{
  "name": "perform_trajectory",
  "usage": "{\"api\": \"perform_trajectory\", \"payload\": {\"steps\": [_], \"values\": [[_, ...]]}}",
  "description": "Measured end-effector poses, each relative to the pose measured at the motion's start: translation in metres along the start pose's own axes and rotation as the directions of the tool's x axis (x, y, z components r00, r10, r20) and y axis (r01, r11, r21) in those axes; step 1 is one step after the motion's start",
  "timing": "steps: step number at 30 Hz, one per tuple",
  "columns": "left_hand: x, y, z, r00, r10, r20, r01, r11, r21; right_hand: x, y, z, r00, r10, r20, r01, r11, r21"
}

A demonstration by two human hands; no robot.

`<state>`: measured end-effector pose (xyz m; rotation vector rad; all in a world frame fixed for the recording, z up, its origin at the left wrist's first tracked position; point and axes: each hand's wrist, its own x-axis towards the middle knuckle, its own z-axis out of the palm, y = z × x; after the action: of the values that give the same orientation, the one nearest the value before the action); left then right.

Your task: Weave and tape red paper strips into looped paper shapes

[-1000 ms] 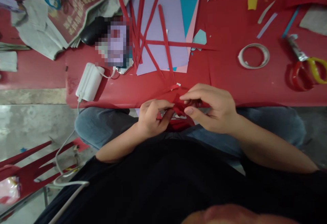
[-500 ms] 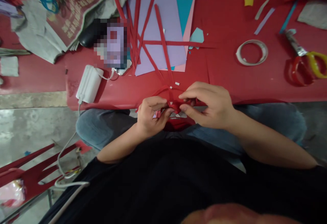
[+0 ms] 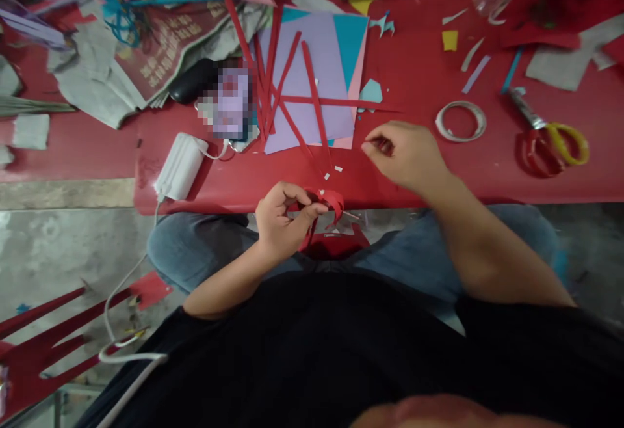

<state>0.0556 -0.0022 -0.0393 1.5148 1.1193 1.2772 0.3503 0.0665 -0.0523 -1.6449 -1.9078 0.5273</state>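
The left hand (image 3: 285, 220) pinches a curled red paper piece (image 3: 336, 203) between thumb and forefinger, on the near side of the lilac paper sheet (image 3: 297, 80), at the front edge of the red tabletop (image 3: 234, 184). The piece bends round in a loop beyond the fingertips. The right hand (image 3: 407, 155) is apart from it, near the sheet's near right corner, its fingers curled and its thumb close to the forefinger; I cannot tell whether the tips meet or grip anything.

Two small white paper bits (image 3: 338, 168) lie just in front of the sheet. Red paper strips (image 3: 312, 77) cross over the sheet, some running past its edges. A teal sheet (image 3: 348, 44) and a pink sheet (image 3: 355, 90) show from beneath it, and a light blue scrap (image 3: 370, 91) lies just beside its right edge.

Farther to the sheet's right are a tape roll (image 3: 440, 121) lying flat and, beyond that, scissors (image 3: 536, 122) with one red and one yellow handle loop. To the sheet's left are a white cabled device (image 3: 181, 166), a black rounded object (image 3: 192, 80) and crumpled newspaper (image 3: 166, 44).
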Motion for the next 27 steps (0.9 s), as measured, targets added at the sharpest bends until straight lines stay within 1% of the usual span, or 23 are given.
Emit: {"api": "perform_trajectory", "payload": {"steps": [2, 4, 5, 6, 7, 8, 9, 10, 11, 13, 15, 16, 19, 23, 25, 27], "values": [[-0.001, -0.001, 0.001, 0.999, 0.004, -0.034, -0.005, 1.000, -0.030, -0.008, -0.020, 0.009, 0.996, -0.035, 0.082, 0.022, 0.988, 0.156], [-0.001, -0.003, 0.000, 0.995, 0.035, -0.090, -0.038, 0.999, -0.033, -0.020, -0.040, 0.016, 0.975, -0.134, 0.178, 0.068, 0.941, 0.332], [-0.001, -0.004, 0.000, 0.991, 0.059, -0.120, -0.063, 0.998, -0.023, -0.028, -0.050, 0.019, 0.968, -0.184, 0.169, 0.108, 0.918, 0.381], [-0.001, -0.005, -0.001, 0.984, 0.088, -0.154, -0.090, 0.996, -0.005, -0.036, -0.059, 0.022, 0.970, -0.222, 0.102, 0.165, 0.903, 0.396], [-0.001, -0.006, -0.002, 0.976, 0.115, -0.186, -0.113, 0.993, 0.019, -0.046, -0.067, 0.025, 0.966, -0.257, -0.006, 0.239, 0.893, 0.380], [-0.001, -0.007, -0.003, 0.967, 0.137, -0.213, -0.130, 0.990, 0.045, -0.056, -0.075, 0.029, 0.949, -0.297, -0.109, 0.317, 0.887, 0.337], [-0.001, -0.007, -0.003, 0.960, 0.155, -0.235, -0.142, 0.987, 0.069, -0.066, -0.082, 0.034, 0.916, -0.359, -0.179, 0.397, 0.873, 0.282], [-0.001, -0.008, -0.003, 0.954, 0.168, -0.250, -0.149, 0.985, 0.091, -0.076, -0.087, 0.040, 0.884, -0.421, -0.202, 0.461, 0.858, 0.227], [-0.001, -0.009, -0.002, 0.949, 0.179, -0.259, -0.156, 0.982, 0.106, -0.086, -0.092, 0.046, 0.869, -0.457, -0.190, 0.488, 0.853, 0.183], [-0.003, -0.010, 0.001, 0.939, 0.208, -0.274, -0.184, 0.977, 0.109, -0.100, -0.098, 0.059, 0.904, -0.414, -0.107, 0.426, 0.896, 0.129], [-0.005, -0.010, 0.006, 0.928, 0.239, -0.286, -0.225, 0.971, 0.082, -0.107, -0.100, 0.070, 0.947, -0.320, -0.042, 0.322, 0.942, 0.092], [-0.006, -0.010, 0.008, 0.924, 0.249, -0.289, -0.242, 0.968, 0.060, -0.109, -0.100, 0.074, 0.958, -0.287, -0.022, 0.288, 0.954, 0.082], [-0.007, -0.008, 0.013, 0.918, 0.273, -0.287, -0.281, 0.960, 0.014, -0.107, -0.099, 0.079, 0.965, -0.262, 0.010, 0.260, 0.961, 0.091], [-0.005, -0.009, 0.014, 0.906, 0.323, -0.275, -0.334, 0.943, 0.006, -0.103, -0.098, 0.079, 0.974, -0.220, 0.060, 0.206, 0.961, 0.184], [-0.005, -0.010, 0.014, 0.904, 0.336, -0.264, -0.343, 0.939, 0.022, -0.102, -0.099, 0.078, 0.977, -0.193, 0.086, 0.170, 0.961, 0.219], [-0.005, -0.010, 0.013, 0.897, 0.355, -0.264, -0.349, 0.934, 0.073, -0.100, -0.098, 0.076, 0.979, -0.190, 0.081, 0.168, 0.961, 0.219]]}}
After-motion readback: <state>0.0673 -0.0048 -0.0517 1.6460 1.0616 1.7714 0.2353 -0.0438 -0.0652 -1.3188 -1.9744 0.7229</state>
